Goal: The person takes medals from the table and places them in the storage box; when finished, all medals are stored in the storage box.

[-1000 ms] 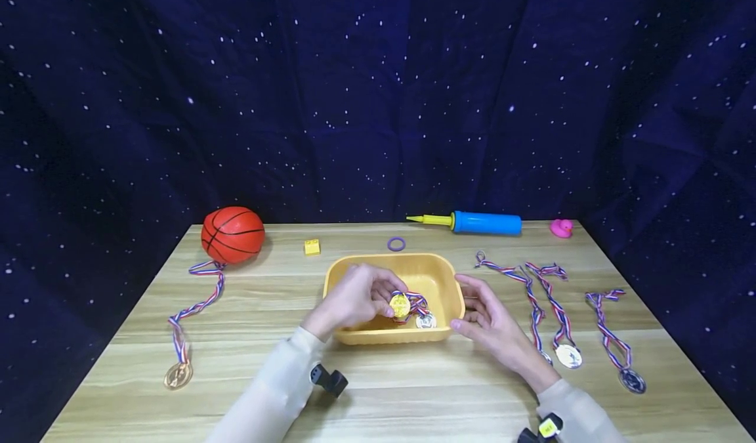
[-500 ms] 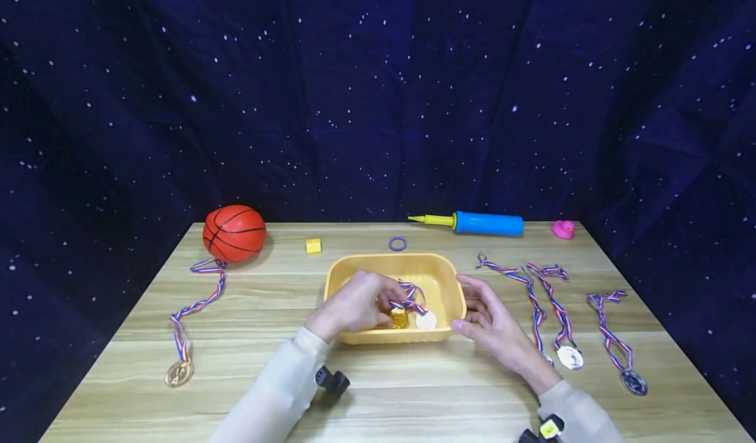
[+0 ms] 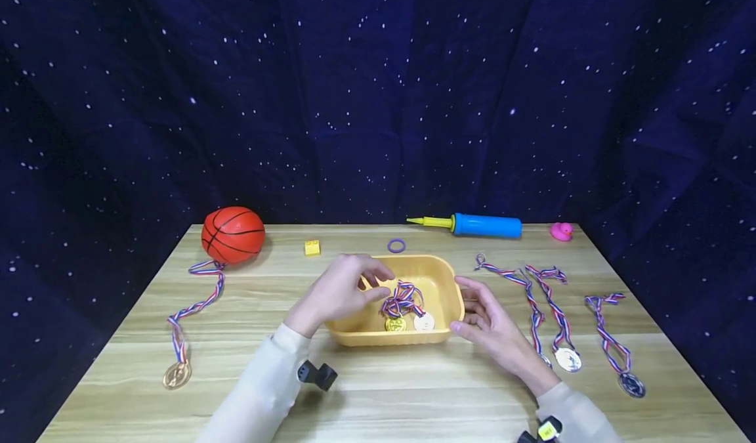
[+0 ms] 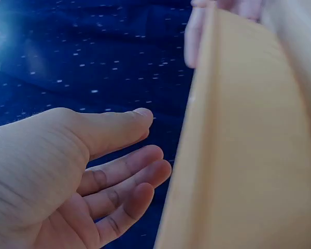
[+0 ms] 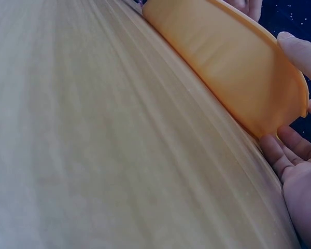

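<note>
A yellow plastic bin (image 3: 390,339) stands mid-table. Inside lie a gold medal (image 3: 395,324), a silver medal (image 3: 424,321) and their tangled striped ribbons (image 3: 403,300). Over the bin's left end is my left hand (image 3: 339,292), thumb and fingers parted and holding nothing; the left wrist view shows that hand (image 4: 88,176) beside the bin wall (image 4: 249,135). My right hand (image 3: 490,318) rests at the bin's right end, thumb by the front corner, index finger by the back one. In the right wrist view, loosely bent fingers (image 5: 290,150) meet the bin (image 5: 233,62) low down.
Right of the bin lie several ribboned medals, including a silver medal (image 3: 567,359) and a dark medal (image 3: 632,384). At left are a bronze medal (image 3: 177,375) and a red basketball (image 3: 233,235). Behind: yellow block (image 3: 312,247), purple ring (image 3: 396,245), blue pump (image 3: 487,225), pink duck (image 3: 562,232).
My left hand has lowered the gold medal into the bin, let it go, and drawn back up and left with fingers spread. My right hand has stayed at the bin's right end.
</note>
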Motion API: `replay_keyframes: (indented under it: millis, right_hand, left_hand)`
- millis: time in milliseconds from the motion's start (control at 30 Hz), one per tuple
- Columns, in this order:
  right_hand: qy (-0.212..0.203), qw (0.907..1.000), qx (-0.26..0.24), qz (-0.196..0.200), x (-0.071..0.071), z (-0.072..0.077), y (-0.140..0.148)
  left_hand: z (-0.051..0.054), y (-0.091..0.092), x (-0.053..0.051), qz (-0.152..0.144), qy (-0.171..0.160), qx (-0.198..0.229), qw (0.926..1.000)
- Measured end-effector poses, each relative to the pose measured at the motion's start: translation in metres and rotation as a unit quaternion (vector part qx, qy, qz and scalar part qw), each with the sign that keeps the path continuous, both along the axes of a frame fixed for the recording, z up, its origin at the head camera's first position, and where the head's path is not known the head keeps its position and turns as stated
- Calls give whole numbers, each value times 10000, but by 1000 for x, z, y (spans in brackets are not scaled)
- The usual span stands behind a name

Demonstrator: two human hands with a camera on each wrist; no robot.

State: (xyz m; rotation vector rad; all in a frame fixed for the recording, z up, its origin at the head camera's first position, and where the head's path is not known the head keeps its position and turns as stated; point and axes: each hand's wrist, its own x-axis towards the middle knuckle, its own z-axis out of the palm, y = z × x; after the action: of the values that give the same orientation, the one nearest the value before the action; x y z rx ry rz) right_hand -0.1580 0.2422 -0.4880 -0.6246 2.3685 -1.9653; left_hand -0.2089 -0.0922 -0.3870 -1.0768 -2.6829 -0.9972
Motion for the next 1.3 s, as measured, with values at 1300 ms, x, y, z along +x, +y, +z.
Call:
replay_keyframes:
  millis: [1300]
  right_hand:
    - [53,10000,-21,35,0,0,1]
  left_hand:
    - [5,-192,101,1593,730,1348,9753]
